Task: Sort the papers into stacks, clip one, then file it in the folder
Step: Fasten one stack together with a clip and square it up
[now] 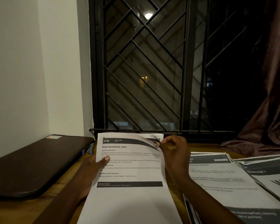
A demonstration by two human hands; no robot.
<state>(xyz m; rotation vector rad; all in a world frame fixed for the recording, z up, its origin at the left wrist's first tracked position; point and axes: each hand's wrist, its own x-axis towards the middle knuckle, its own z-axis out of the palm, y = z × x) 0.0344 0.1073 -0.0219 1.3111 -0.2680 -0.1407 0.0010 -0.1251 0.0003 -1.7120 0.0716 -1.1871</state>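
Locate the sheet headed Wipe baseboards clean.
Head view, lower centre: the sheet sits between the dark case at left and the paper stacks at right, below the window.

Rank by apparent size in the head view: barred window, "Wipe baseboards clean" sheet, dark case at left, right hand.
1. barred window
2. "Wipe baseboards clean" sheet, though nearness enlarges it
3. dark case
4. right hand
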